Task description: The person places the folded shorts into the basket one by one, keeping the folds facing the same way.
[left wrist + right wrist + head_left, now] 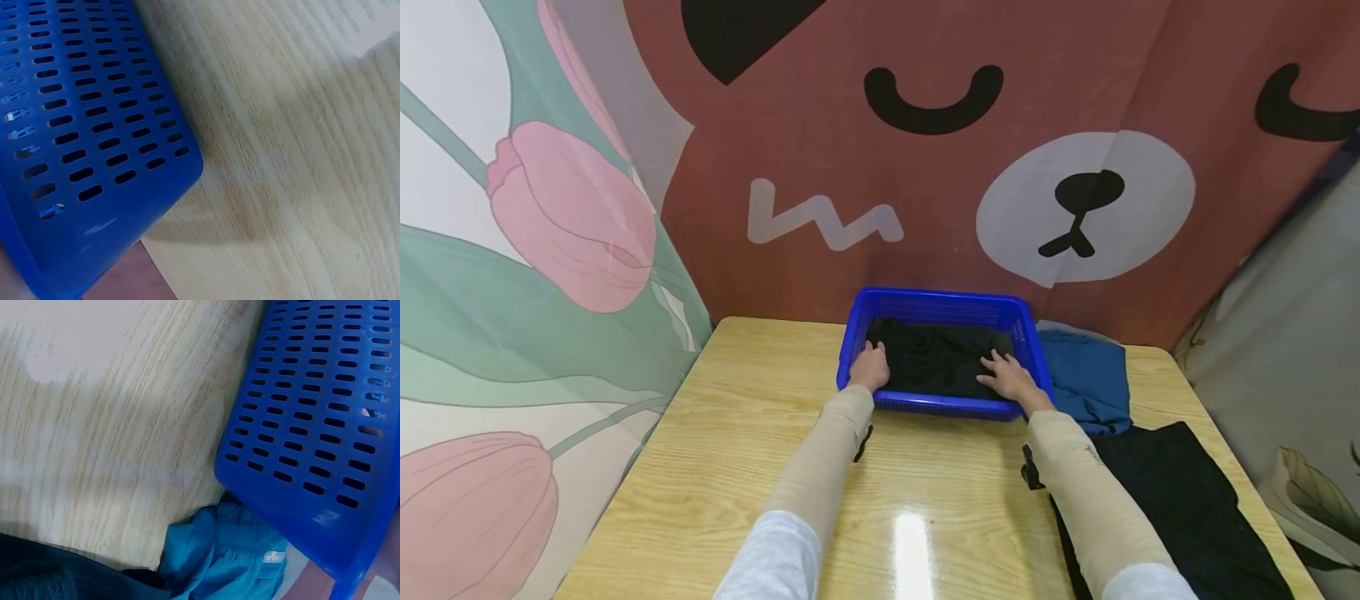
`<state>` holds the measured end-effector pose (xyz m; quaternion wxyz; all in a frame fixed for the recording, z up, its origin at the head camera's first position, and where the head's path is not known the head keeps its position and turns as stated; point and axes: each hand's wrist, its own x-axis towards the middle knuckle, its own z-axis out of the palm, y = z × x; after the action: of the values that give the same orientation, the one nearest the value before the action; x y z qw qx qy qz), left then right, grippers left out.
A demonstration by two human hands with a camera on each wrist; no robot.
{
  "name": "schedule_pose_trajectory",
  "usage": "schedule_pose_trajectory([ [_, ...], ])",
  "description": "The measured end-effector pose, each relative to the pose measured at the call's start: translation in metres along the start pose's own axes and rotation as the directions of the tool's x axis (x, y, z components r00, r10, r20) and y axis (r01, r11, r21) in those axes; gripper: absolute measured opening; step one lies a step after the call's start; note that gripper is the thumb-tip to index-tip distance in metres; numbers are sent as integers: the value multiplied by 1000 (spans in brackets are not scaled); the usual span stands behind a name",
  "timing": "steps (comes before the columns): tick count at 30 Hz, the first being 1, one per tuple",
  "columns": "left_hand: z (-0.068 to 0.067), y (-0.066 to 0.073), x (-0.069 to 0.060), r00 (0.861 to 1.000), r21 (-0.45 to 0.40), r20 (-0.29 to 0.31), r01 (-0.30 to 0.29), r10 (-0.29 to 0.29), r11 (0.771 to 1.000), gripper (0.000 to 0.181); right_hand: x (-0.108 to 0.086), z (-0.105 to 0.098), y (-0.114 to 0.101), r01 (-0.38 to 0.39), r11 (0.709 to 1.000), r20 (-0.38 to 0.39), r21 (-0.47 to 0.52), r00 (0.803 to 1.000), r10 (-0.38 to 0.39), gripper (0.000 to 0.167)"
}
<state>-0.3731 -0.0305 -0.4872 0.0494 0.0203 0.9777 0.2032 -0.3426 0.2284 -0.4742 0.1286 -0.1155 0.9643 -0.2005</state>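
Observation:
A blue plastic basket point(940, 406) with slotted walls stands at the back of the table, and a folded black garment point(936, 360) lies inside it. My left hand point(870, 367) reaches over the near rim and touches the garment's left end. At the other end, my right hand point(1011, 381) rests on the cloth with its fingers spread. Both wrist views mostly show the outside of the basket wall point(94, 106); the fingers are out of sight there.
Right of the basket lies a blue folded garment point(1086, 379), with a small white label in the right wrist view. Nearer to me, a black garment point(1180, 492) spreads along the right side of the wooden table point(760, 417). A printed curtain point(820, 283) hangs behind.

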Motion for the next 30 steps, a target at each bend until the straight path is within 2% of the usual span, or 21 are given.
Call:
schedule_pose_trajectory([
  [2, 0, 2, 0, 999, 35, 41, 26, -28, 999, 47, 0, 0, 0, 0, 1000, 44, 25, 999, -1, 52],
  [5, 11, -5, 12, 997, 61, 59, 53, -56, 997, 50, 5, 3, 4, -20, 999, 91, 45, 996, 15, 51],
  [7, 38, -19, 37, 999, 74, 31, 41, -43, 996, 52, 15, 9, 15, -19, 1000, 108, 22, 994, 17, 52],
  [8, 44, -22, 44, 998, 74, 36, 45, -48, 996, 53, 20, 13, 22, -16, 1000, 112, 10, 994, 15, 53],
  [9, 48, -24, 48, 998, 79, 40, 44, -47, 996, 54, 30, 22, 37, 18, 1000, 96, 19, 995, -19, 55],
  [12, 46, -21, 50, 996, 49, 76, 51, -55, 998, 54, 38, 28, 48, 23, 1000, 88, -14, 996, -22, 57],
  [13, 33, -14, 39, 994, 28, 91, 59, -61, 998, 52, 37, 28, 46, 21, 1000, 72, -8, 997, -21, 56],
  [14, 19, -7, 25, 995, 19, 82, 54, -55, 998, 47, 35, 26, 42, 24, 1000, 50, 2, 998, -24, 54],
  [15, 10, -4, 15, 998, 11, 48, 33, -33, 999, 40, 33, 25, 39, 35, 999, 21, 13, 999, -36, 53],
  [16, 3, -1, 7, 1000, 5, 15, 13, -13, 1000, 33, 23, 16, 25, 16, 1000, 4, 9, 1000, -16, 49],
  [19, -9, 4, -10, 996, 4, -84, -41, 41, 999, 12, 11, 8, 12, 79, 997, -99, 19, 992, -76, 42],
  [22, -12, 5, -15, 994, -12, -103, -44, 42, 999, 8, 2, 4, 5, 119, 993, -154, 2, 981, -118, 38],
  [30, -16, 8, -19, 994, -58, -107, -32, 26, 998, 11, -6, 2, 6, 143, 988, -209, 50, 969, -130, 34],
])
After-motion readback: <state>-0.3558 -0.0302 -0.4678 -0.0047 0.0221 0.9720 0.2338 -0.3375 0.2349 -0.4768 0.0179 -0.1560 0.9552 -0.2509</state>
